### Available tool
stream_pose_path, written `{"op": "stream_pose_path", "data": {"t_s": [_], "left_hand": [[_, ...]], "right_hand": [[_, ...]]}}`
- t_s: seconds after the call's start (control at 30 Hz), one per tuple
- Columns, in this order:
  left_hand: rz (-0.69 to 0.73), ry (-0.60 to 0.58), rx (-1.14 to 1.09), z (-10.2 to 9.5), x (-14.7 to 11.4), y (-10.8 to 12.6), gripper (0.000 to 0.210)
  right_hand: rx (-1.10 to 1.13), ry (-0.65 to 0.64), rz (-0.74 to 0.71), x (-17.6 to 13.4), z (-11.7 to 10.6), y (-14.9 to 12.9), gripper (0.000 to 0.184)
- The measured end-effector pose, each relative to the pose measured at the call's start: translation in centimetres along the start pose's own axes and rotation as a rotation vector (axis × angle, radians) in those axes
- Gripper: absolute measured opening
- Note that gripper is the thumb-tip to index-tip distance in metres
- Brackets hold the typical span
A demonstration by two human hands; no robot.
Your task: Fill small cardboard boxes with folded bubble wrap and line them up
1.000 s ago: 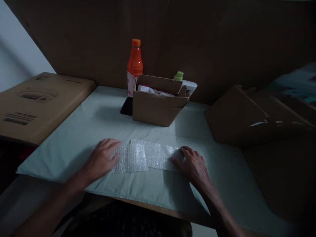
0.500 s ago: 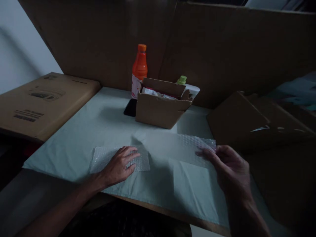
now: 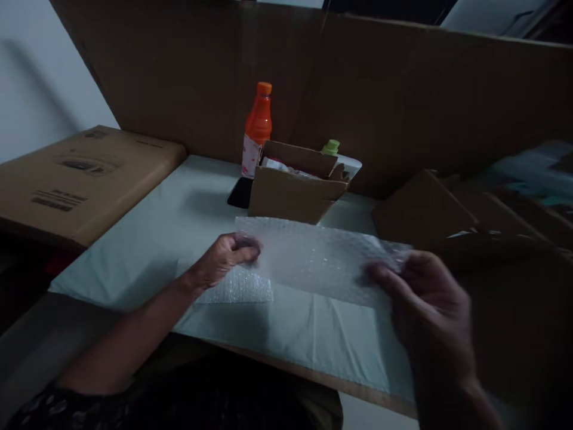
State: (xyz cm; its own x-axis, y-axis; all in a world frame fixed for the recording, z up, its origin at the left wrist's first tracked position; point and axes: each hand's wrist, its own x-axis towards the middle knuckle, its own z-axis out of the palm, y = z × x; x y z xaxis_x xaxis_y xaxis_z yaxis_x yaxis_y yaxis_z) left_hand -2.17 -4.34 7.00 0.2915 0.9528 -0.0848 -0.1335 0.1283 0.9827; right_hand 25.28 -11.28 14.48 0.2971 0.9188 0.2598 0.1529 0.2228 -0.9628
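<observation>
Stretched between my two hands is a sheet of bubble wrap [image 3: 313,260], raised above the cloth-covered table [image 3: 197,191]. My left hand [image 3: 226,257] is closed on its left end, thumb in front. At the right end, my right hand [image 3: 430,298] pinches the sheet between thumb and fingers. A second piece of bubble wrap [image 3: 242,289] lies flat on the cloth below my left hand, partly hidden by that hand and the raised sheet.
Behind the sheet stands an open cardboard box [image 3: 290,194] with packets inside. Around it are an orange bottle [image 3: 258,122], a black phone [image 3: 239,192] and a green-capped white bottle [image 3: 351,164]. A flat carton [image 3: 89,179] lies left; an open carton [image 3: 421,209] stands right.
My left hand has lifted off the piece lying on the table and closed on the left end of the other sheet. That sheet is now raised and pulled out between both hands.
</observation>
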Motion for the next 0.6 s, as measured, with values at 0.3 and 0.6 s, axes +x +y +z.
{"op": "stream_pose_path", "data": {"t_s": [0.3,0.6], "left_hand": [[-0.188,0.042,1.046,-5.4,-5.5,-3.1,0.026],[-0.091,0.180,1.444,-5.4,-5.8,-1.9,0.073]], "right_hand": [[-0.528,-0.477,0.090,0.3,4.2,10.8,0.044],[-0.976,-0.470,-0.359,1.3,4.3,11.4,0.049]]}}
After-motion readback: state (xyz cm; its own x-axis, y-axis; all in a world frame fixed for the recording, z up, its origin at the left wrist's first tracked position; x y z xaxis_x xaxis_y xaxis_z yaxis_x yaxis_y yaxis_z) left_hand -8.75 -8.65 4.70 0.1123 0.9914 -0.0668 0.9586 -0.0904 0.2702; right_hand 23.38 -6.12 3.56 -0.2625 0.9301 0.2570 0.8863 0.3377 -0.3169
